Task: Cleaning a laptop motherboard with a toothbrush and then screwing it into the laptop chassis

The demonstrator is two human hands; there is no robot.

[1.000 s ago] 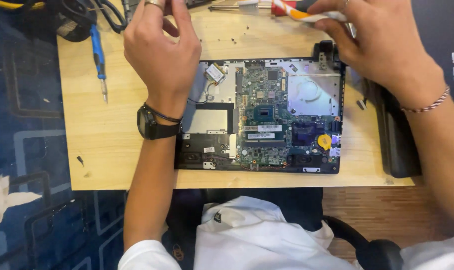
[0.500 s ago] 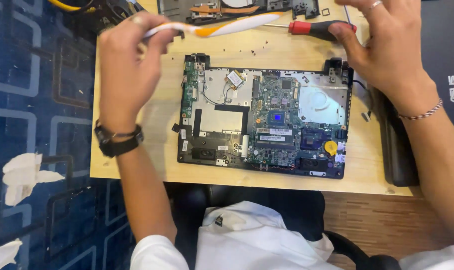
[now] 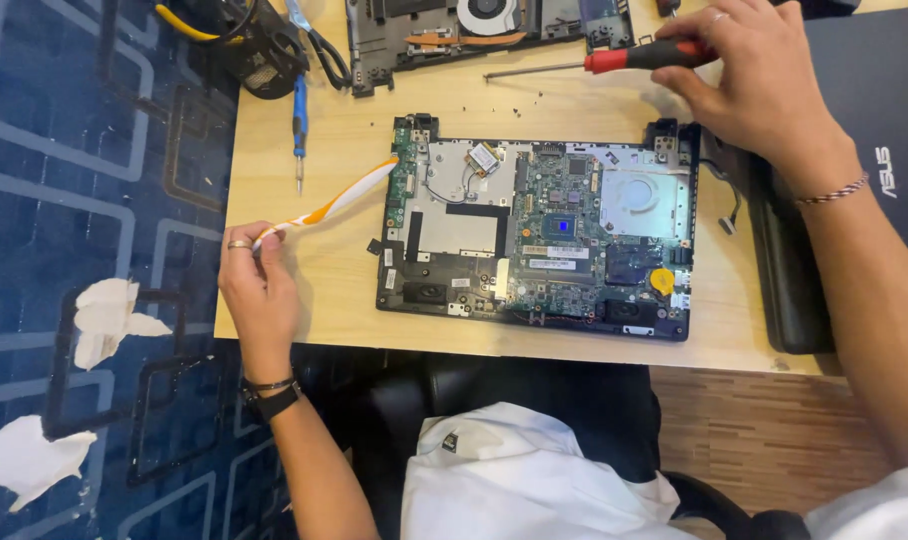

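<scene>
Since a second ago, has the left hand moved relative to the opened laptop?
Yes. The left hand, holding the white-orange brush, has left the far side of the opened laptop for the table's near-left edge.

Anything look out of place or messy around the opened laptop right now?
Yes. Torn white scraps lie scattered on the blue floor left of the table, and small dark specks dot the wood above the opened laptop base. Nothing looks broken.

White-and-orange brush (image 3: 324,208), red-handled screwdriver (image 3: 614,62), green circuit board (image 3: 564,215) — pale wooden table (image 3: 304,300), blue patterned floor (image 3: 74,150).
</scene>
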